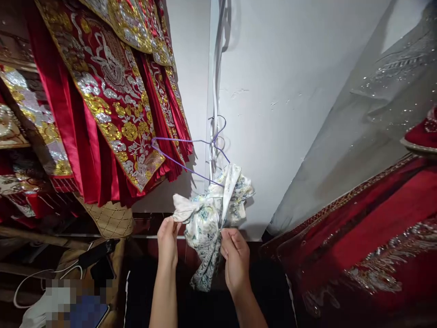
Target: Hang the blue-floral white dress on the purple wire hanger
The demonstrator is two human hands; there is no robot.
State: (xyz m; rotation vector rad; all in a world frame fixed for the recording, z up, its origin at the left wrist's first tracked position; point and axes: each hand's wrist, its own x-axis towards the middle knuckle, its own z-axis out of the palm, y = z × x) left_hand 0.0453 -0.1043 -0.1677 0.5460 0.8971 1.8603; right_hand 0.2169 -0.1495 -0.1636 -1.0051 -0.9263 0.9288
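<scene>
A white garment (205, 223) with a blue-green print hangs bunched in front of me, partly on a purple wire hanger (184, 167). The hanger's hook is caught near a white strip on the wall, and its left arm sticks out bare. My left hand (168, 234) pinches the garment's left edge, a pale sleeve-like part. With closed fingers, my right hand (235, 253) grips the garment near its middle, at the lower end of a long white band. The lower part of the garment tapers downward between my forearms.
Red costumes with gold and silver embroidery (112, 105) hang at the left. A red beaded garment (375, 237) and a sheer glittery cover (368, 118) are at the right. A white wall (273, 68) stands behind. At lower left are a wooden frame (118, 269) and a white cable (29, 278).
</scene>
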